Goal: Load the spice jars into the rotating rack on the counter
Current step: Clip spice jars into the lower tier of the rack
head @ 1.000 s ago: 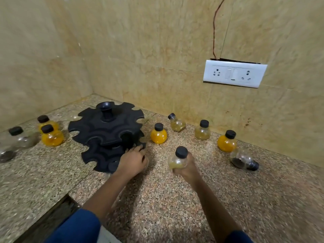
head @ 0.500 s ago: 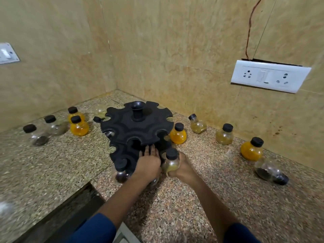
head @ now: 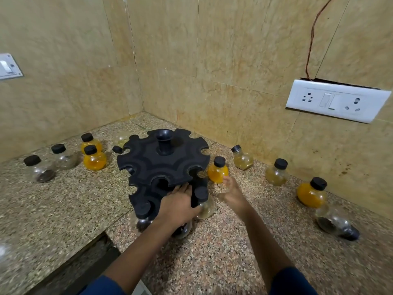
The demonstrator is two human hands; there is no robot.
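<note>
Left hand [head: 176,206] flat on rack [head: 163,165], hiding jars | right hand [head: 231,193] blurred, fingers loose, empty

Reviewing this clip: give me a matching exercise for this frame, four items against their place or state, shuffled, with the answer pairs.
Items
1. left hand
2. right hand
3. dark-spice jar
4. pale jar

States
A. lying on its side on the counter
B. hanging in the lower tier of the rack
C. resting on the rack's lower tier
D. open, empty, near the orange jar

Pairs: 1-C, 2-D, 3-A, 4-B
</note>
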